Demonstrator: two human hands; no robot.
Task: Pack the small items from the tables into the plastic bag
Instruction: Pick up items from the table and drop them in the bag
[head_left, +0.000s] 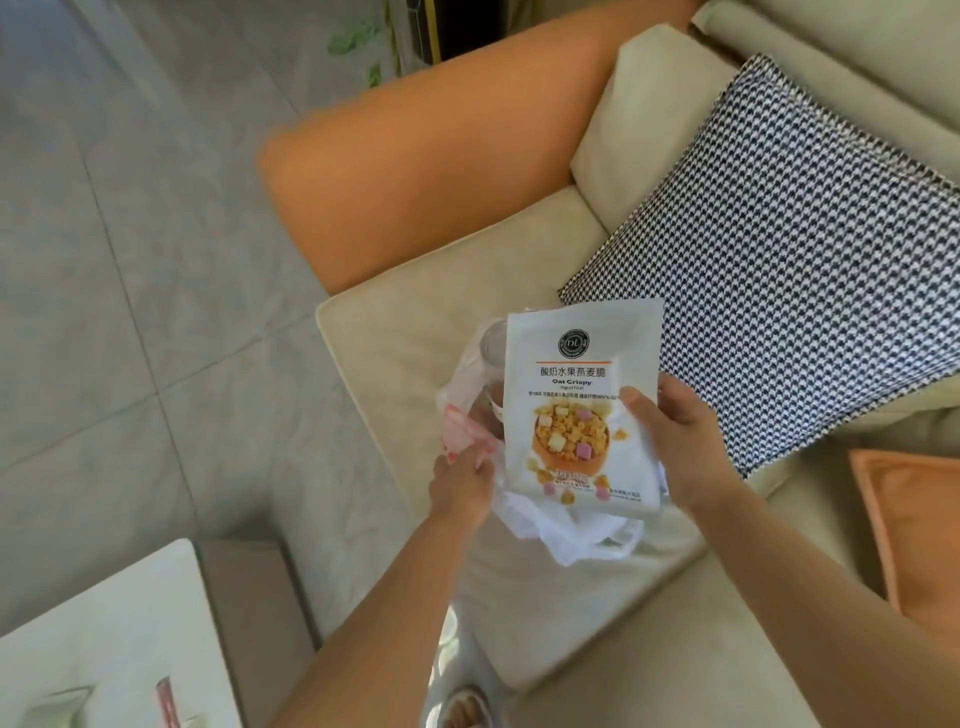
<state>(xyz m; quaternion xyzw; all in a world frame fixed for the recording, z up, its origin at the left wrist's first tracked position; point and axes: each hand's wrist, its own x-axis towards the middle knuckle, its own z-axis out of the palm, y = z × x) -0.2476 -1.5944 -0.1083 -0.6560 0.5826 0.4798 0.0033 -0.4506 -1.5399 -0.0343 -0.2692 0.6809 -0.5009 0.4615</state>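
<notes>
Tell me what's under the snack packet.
Under the snack packet lies the plastic bag on the sofa seat. A clear bottle pokes out; the rest is covered.

A white snack pouch (582, 405) is printed with an orange line, black lettering and a bowl of yellow, pink and white pieces. The plastic bag (550, 525) is seen as translucent white with red marking, the sofa (395, 353) is coloured cream with an orange armrest (415, 161), and a black-and-white houndstooth pattern is borne by the cushion (789, 249).

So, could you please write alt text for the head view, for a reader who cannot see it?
A person's right hand holds a white oat crisp snack packet over a white plastic bag lying on a cream sofa, while the left hand grips the bag's edge. A houndstooth cushion lies beside them, and a white table corner shows lower left.
</notes>
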